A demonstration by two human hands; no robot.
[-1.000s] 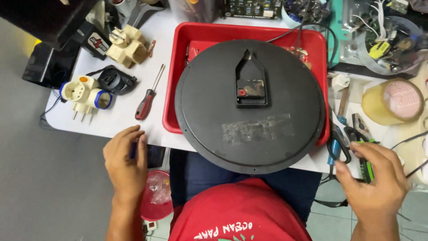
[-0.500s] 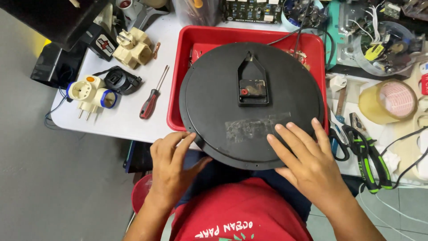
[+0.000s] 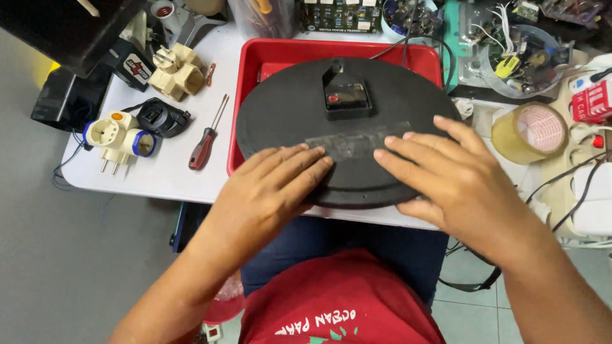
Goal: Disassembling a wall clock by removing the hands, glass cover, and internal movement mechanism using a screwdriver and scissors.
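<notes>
A round black wall clock lies face down over a red tray, its black movement box with a red dot on top. A strip of clear tape runs across the clock's back. My left hand rests flat on the near left part of the clock, fingers pointing at the tape. Flat on the near right part lies my right hand, with its fingertips at the tape's right end. Neither hand holds anything.
Left of the tray lie a red-handled screwdriver, a black adapter, a white and blue plug adapter and a beige multi-plug. A roll of tape stands at the right. Circuit boards and wires crowd the back.
Both hands came up from the table's near edge onto the clock's back and have slid further forward to the tape strip. The view has shifted closer.
</notes>
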